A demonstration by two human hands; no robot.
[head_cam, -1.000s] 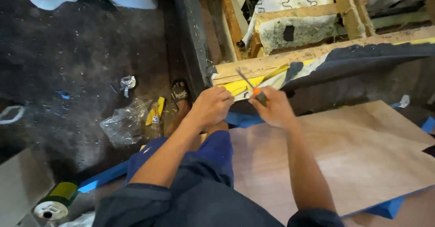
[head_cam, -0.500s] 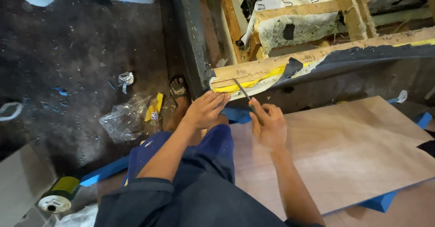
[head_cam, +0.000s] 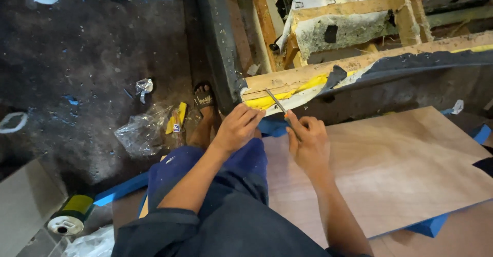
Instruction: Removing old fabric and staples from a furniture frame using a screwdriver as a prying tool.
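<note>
Both hands sit close together at the middle of the view, just near of a wooden frame rail [head_cam: 359, 64]; the right hand [head_cam: 308, 144] is curled round the handle of a thin metal tool [head_cam: 277, 103], thumb up along it, and the blade slants up and to the left from the fist; its tip lies on the rail's left end, against the strip of yellow foam [head_cam: 287, 93] that shows under the wood; the left hand [head_cam: 239, 128] rests just left of the tool, fingers bent and pressed together, their tips close to the foam and the blade, though whether they pinch anything I cannot tell; dark torn fabric [head_cam: 421, 62] runs along the rail to the right; a pale plywood sheet [head_cam: 400, 169] lies flat under the right forearm, well near of the rail; the person's foot in a sandal [head_cam: 204, 100] stands on the dark floor [head_cam: 77, 56] left of the left hand; further left lie a crumpled clear plastic bag [head_cam: 141, 132] and a scrap of foil [head_cam: 144, 87]; a roll of yellow tape [head_cam: 69, 216] sits at the near left.
</note>
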